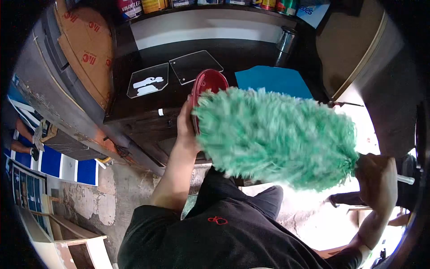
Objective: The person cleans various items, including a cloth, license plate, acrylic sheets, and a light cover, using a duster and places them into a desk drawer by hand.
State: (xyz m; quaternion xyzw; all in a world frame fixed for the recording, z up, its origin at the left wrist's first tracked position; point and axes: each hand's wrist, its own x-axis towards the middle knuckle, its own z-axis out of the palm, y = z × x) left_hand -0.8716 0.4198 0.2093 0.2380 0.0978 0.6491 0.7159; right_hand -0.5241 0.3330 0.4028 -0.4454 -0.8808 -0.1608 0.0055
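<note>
My right hand (377, 179) is closed round the handle of a fluffy green duster (277, 136), whose white handle end sticks out beyond the fist. The duster's head stretches leftward across the view and is somewhat blurred. At its far end, my left hand (186, 120) grips a glossy red, hollow, bowl-like object (212, 80) by its left side. The duster's tip overlaps the lower part of the red object and hides much of it. Part of my left hand's fingers is also out of sight behind the object.
Behind my hands is a dark desk (148, 51) bearing two clear plates (197, 66), a blue sheet (271, 78) and a shiny metal cylinder (286, 39). Cans (154, 5) line a shelf above. Brown printed board (85, 49) leans at left. Another person's arm (22, 132) shows far left.
</note>
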